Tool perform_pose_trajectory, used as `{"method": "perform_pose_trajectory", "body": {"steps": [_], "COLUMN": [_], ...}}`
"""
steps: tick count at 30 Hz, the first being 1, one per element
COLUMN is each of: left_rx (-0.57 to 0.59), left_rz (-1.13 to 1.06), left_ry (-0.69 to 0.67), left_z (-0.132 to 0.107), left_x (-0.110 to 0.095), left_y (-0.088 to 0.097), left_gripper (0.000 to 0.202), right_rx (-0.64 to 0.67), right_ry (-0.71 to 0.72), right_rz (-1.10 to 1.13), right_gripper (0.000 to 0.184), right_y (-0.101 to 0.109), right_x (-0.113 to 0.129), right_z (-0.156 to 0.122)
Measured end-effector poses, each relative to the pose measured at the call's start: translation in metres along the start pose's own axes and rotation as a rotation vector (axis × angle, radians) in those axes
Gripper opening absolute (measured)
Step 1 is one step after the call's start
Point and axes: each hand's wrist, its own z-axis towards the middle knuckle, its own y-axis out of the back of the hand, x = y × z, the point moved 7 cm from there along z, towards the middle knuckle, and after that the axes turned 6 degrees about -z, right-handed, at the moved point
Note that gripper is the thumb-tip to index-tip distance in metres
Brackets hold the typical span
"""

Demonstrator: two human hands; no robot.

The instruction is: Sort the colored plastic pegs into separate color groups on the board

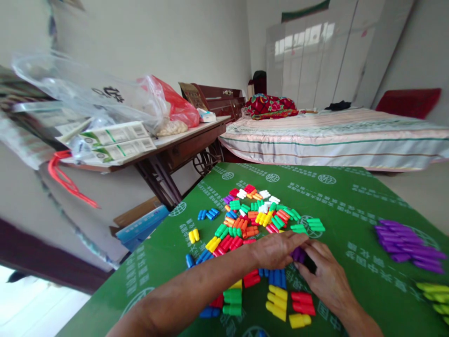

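Note:
My left hand (278,249) reaches across from the lower left, and its fingertips meet those of my right hand (328,271). Between them shows a purple plastic toy block (299,255), partly covered; both hands appear closed around it. Just below lie blue blocks (278,278), yellow blocks (277,302) and red blocks (303,303). Beyond my hands spreads a loose heap of bullet-shaped blocks in several colours, with green blocks (316,224) nearest to my fingers. My left forearm hides part of the heap.
The blocks lie on a green printed tabletop (336,196). At the right are a purple pile (407,245) and a yellow-green pile (435,297). A sewing-machine table (182,147) with bags and boxes stands left; a bed (315,135) is behind.

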Motion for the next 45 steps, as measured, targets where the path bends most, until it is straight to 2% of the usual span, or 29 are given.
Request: {"method": "perform_pose_trajectory", "body": {"steps": [3,5,6,7,8,10,12,14,16,19,22,26,29,32,35,38,41,45], "left_rx": [-0.058,-0.158,-0.22,-0.298,-0.356,-0.424,-0.461,-0.446,-0.402,-0.351,-0.356,-0.419,-0.491,-0.59,-0.663,-0.665,-0.644,-0.584], "left_rz": [0.003,0.065,0.113,0.173,0.205,0.249,0.279,0.277,0.252,0.207,0.184,0.178,0.175,0.17,0.138,0.091,0.065,0.145], "left_ry": [-0.042,0.05,0.141,0.324,0.445,0.629,0.814,0.944,1.006,1.023,1.026,1.036,1.021,0.978,0.891,0.751,0.596,0.375], "left_z": [-0.006,-0.013,-0.018,-0.027,-0.036,-0.056,-0.078,-0.096,-0.106,-0.111,-0.11,-0.112,-0.119,-0.128,-0.129,-0.116,-0.097,-0.077], "left_x": [0.0,0.016,0.029,0.051,0.069,0.106,0.141,0.169,0.189,0.207,0.216,0.219,0.213,0.198,0.173,0.138,0.101,0.072], "left_y": [0.012,0.034,0.049,0.066,0.082,0.109,0.128,0.134,0.132,0.122,0.115,0.115,0.119,0.126,0.124,0.106,0.079,0.045], "left_gripper": [0.045,0.033,0.028,0.024,0.023,0.022,0.019,0.023,0.028,0.03,0.031,0.028,0.027,0.024,0.024,0.028,0.031,0.029], "right_rx": [0.005,-0.004,-0.009,-0.011,-0.01,-0.009,-0.011,-0.012,-0.01,-0.009,-0.01,-0.005,-0.004,-0.017,-0.035,-0.031,-0.034,-0.092], "right_ry": [-0.015,-0.021,-0.023,-0.024,-0.025,-0.031,-0.04,-0.048,-0.056,-0.065,-0.067,-0.069,-0.063,-0.056,-0.063,-0.074,-0.083,-0.1], "right_rz": [-0.012,-0.026,-0.03,-0.032,-0.032,-0.034,-0.035,-0.031,-0.027,-0.028,-0.026,-0.022,-0.022,-0.022,-0.017,0.0,0.018,0.011], "right_gripper": [0.027,0.027,0.028,0.029,0.029,0.029,0.029,0.029,0.029,0.029,0.029,0.029,0.029,0.029,0.027,0.025,0.022,0.022], "right_y": [-0.002,-0.003,-0.003,-0.003,-0.004,-0.004,-0.003,-0.002,-0.002,-0.001,0.0,-0.001,-0.002,-0.002,0.001,0.005,0.012,0.021], "right_x": [-0.002,-0.004,-0.004,-0.005,-0.005,-0.005,-0.005,-0.005,-0.005,-0.005,-0.006,-0.007,-0.007,-0.007,-0.006,-0.002,0.005,0.009], "right_z": [-0.001,-0.002,-0.003,-0.003,-0.003,-0.003,-0.003,-0.002,-0.002,-0.002,-0.002,-0.002,-0.002,-0.002,-0.001,0.003,0.008,0.014]}}
